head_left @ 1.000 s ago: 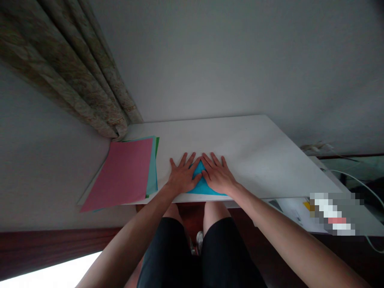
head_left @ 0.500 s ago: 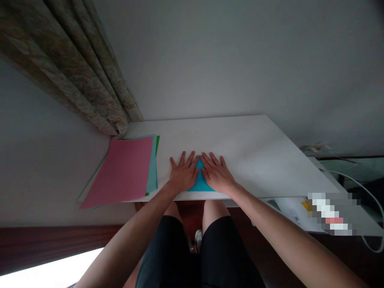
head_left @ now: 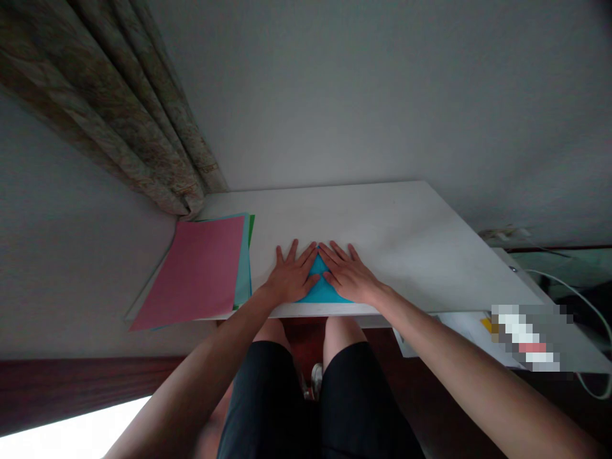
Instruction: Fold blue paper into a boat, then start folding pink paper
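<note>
A blue folded sheet of paper lies flat near the front edge of the white table, its narrow tip pointing away from me. My left hand presses flat on its left slanting side, fingers spread. On the other slanting side rests my right hand, also flat with fingers apart. Both sets of fingertips come close together at the tip. The hands hide much of the paper's outer edges.
To the left is a stack of coloured paper, a pink sheet on top, overhanging the front edge. A curtain hangs at the back left. Below the table at right are papers and a white cable.
My hands have slid slightly apart and down along the blue paper's sides, so more of its lower part shows. The stack of paper has not moved.
</note>
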The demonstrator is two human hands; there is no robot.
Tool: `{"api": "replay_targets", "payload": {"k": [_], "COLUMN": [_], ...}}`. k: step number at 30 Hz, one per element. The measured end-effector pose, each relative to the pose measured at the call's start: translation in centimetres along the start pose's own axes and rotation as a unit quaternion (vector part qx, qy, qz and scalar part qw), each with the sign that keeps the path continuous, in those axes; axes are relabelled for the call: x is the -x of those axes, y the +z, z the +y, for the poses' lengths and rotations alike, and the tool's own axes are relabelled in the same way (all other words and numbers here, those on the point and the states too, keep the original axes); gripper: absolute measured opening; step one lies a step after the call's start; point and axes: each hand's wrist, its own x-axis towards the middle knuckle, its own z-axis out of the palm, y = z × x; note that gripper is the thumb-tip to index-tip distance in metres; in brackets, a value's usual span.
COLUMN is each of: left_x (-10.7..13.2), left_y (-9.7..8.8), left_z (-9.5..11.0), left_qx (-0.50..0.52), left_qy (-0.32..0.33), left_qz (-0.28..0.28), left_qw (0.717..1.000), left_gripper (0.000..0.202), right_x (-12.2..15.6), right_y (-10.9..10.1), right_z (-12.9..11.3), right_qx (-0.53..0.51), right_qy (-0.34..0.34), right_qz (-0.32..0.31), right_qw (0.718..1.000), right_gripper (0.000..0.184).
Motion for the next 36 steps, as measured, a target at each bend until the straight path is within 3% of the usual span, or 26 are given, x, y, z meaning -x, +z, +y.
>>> {"api": "replay_targets", "payload": {"k": [3, 7, 12, 21, 31, 36], "left_x": [0.0, 0.0, 0.0, -0.2, -0.1, -1.0], "left_y": [0.0, 0.0, 0.0, 0.2, 0.0, 0.1], "left_z": [-0.1, -0.2, -0.4, -0.3, -0.1, -0.4], "left_qx": [0.0, 0.014, 0.041, 0.023, 0.05, 0.065], "left_qy": [0.002, 0.004, -0.005, 0.019, 0.009, -0.008], "left_qz": [0.002, -0.004, -0.003, 0.005, 0.006, 0.018], "left_qw": [1.0, 1.0, 0.999, 1.0, 0.999, 0.998], "left_gripper": [0.077, 0.081, 0.062, 0.06, 0.068, 0.067], "right_x": [0.6, 1.4, 1.6, 0.7, 6.2, 5.6], "right_y": [-0.3, -0.2, 0.2, 0.8, 0.7, 0.0], "right_z": [0.1, 0.0, 0.3, -0.1, 0.5, 1.3], "right_qx": [-0.019, -0.056, -0.075, -0.064, 0.011, -0.041], "right_qy": [-0.023, -0.051, -0.084, -0.06, -0.048, -0.038], "right_qz": [0.032, 0.103, 0.153, 0.091, 0.045, 0.047], "right_qw": [0.999, 0.992, 0.982, 0.992, 0.998, 0.997], "right_gripper": [0.057, 0.038, 0.029, 0.043, 0.061, 0.069]}}
